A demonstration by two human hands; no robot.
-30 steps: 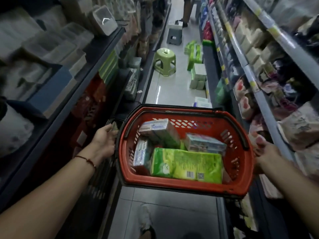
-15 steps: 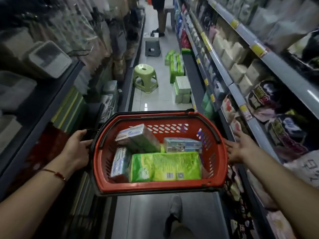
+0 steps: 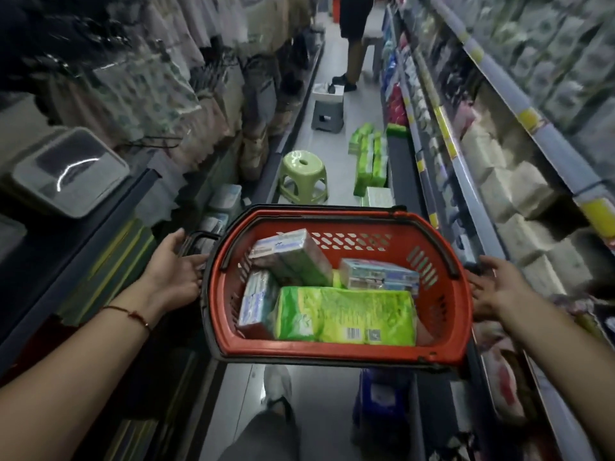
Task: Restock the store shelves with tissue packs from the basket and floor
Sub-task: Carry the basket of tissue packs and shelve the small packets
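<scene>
I carry a red plastic basket (image 3: 332,352) with black handles in front of me, above the aisle floor. My left hand (image 3: 176,271) presses its left side and my right hand (image 3: 496,287) its right side, fingers fairly straight. Inside lie a large green tissue pack (image 3: 346,314) and three blue-white tissue packs (image 3: 293,254). More green tissue packs (image 3: 369,161) stand on the floor ahead, beside the right shelves (image 3: 482,207), which hold rows of pale tissue packs.
A green plastic stool (image 3: 303,178) and a grey step stool (image 3: 327,111) stand in the narrow aisle. A person (image 3: 354,34) stands at the far end. Left shelves carry hanging goods and a clear lidded box (image 3: 70,171). A blue object (image 3: 379,394) sits below the basket.
I have walked forward along the aisle with the basket; the stools and floor packs are nearer. Both hands stay at the basket's sides.
</scene>
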